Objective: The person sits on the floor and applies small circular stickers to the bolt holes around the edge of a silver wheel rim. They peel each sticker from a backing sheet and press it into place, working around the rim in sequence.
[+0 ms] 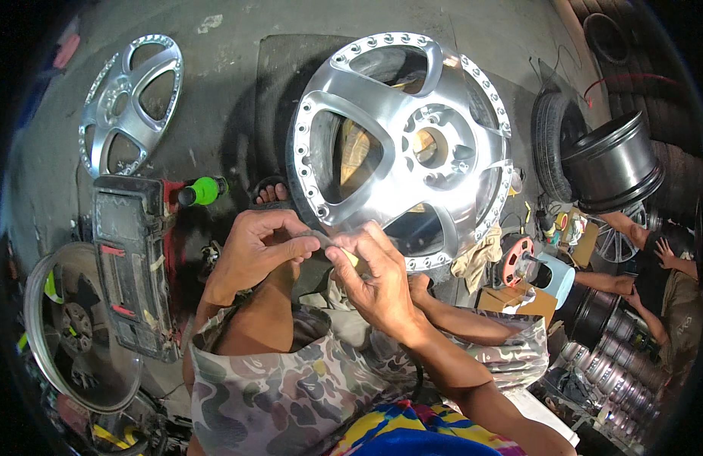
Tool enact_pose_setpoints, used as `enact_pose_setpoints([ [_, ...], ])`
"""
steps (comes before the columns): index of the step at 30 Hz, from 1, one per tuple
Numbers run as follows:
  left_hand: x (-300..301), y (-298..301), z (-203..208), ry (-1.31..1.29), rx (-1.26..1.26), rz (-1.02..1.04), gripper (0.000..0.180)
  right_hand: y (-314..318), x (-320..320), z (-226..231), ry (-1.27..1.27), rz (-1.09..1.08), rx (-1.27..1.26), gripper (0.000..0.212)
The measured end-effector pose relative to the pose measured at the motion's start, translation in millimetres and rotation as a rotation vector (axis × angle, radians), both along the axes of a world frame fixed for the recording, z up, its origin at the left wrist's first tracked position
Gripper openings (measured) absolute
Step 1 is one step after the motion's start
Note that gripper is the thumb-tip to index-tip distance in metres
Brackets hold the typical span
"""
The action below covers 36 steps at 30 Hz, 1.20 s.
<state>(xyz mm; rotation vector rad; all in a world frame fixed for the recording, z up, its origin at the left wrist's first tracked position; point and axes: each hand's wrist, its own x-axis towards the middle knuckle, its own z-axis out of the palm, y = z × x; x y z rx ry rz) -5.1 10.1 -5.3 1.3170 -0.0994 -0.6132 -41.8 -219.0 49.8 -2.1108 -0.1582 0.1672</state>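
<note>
Just off the lower-left edge of a large silver wheel (pixel 397 114), both hands are held at the middle of the frame; whether the rim is touched cannot be told. Left of the hands, a strip of floor (pixel 230 45) is bounded by a black toolbox (pixel 131 266) and a green bottle (pixel 207 190). At the wheel's lower right, the side is crowded by a beige cloth (pixel 477 262) and a cardboard box (pixel 526 300).

The floor is grey and marked, and a dark mat (pixel 279 99) is laid under the wheel. A smaller wheel face (pixel 142 74) is seen at upper left, a grey wheel (pixel 76 330) at lower left, and a tyre (pixel 550 140) and a black rim (pixel 613 167) at right, above a co-worker's arms.

A small grey piece (pixel 318 238) is pinched between thumb and fingers of the left hand (pixel 264 247), its other end met by the right hand (pixel 374 277), whose thumb and fingers are closed around a pale yellow bit (pixel 350 257). Whether these are one item cannot be told. The wheel is brightly polished, with holes dotted along its rim.
</note>
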Motion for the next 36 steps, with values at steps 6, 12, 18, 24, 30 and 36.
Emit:
enact_pose_setpoints([
  [6, 4, 16, -1, -0.069, -0.058, 0.363, 0.013, -19, 7, -1, 0.059, 0.157, 0.072, 0.013],
  [12, -3, 17, -1, -0.044, 0.156, 0.413, 0.041, -33, 28, -6, 0.134, -0.028, 0.183, 0.015],
  [18, -4, 11, 2, -0.057, 0.178, 0.466, 0.060, -19, 85, -11, -0.018, -0.051, 0.043, 0.014],
  [24, -5, 23, -15, -0.053, 0.111, 0.629, 0.058, 14, 136, -47, -0.286, 0.029, -0.174, 0.013],
  [30, -9, 29, -18, -0.022, 0.098, 0.672, 0.057, 35, 155, -59, -0.308, -0.068, -0.292, 0.017],
  [36, -11, 35, -19, -0.021, 0.092, 0.681, 0.056, 41, 156, -60, -0.366, -0.091, -0.349, 0.013],
])
